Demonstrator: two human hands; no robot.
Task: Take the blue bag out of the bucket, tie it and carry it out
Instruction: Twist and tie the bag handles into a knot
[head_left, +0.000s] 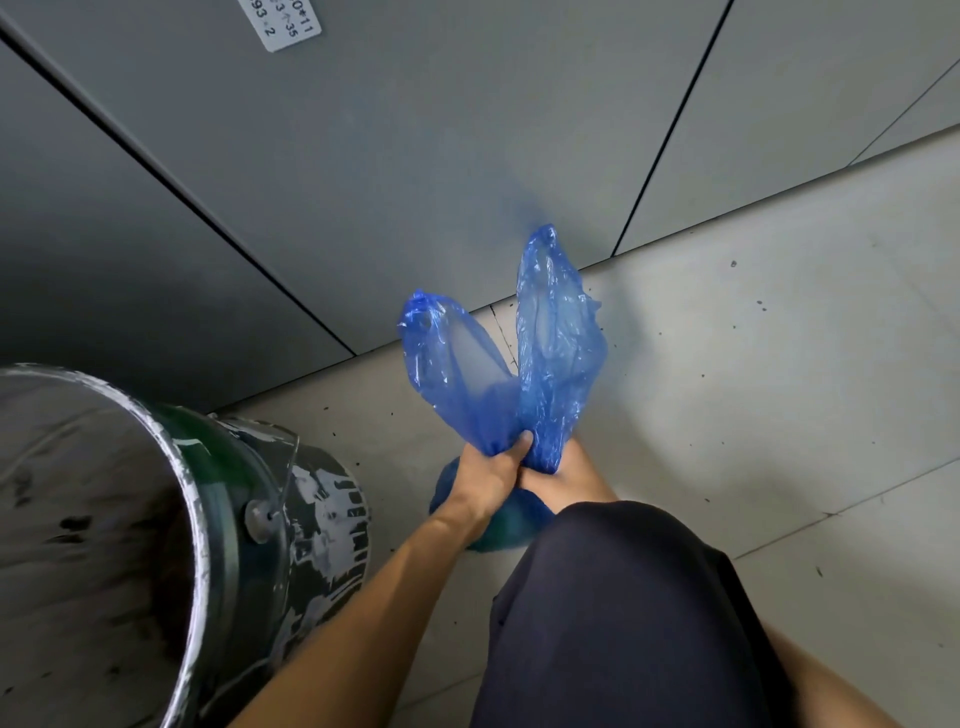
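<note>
The blue bag (556, 338) is out of the bucket and rests on the floor in front of me, its rounded body showing below my hands. Two loose flaps of its mouth stick up, one to the left and one to the right. My left hand (488, 478) is closed around the base of the left flap at the bag's neck. My right hand (569, 480) is pressed against it and grips the base of the right flap; its fingers are mostly hidden. The green, paint-spattered bucket (208, 493) stands at the lower left, its inside lined with grey plastic.
Grey wall panels (415, 156) rise just behind the bag, with a white label (280, 23) at the top. The floor (779, 338) is pale tile with dark specks. My knee in dark cloth (623, 613) fills the lower middle.
</note>
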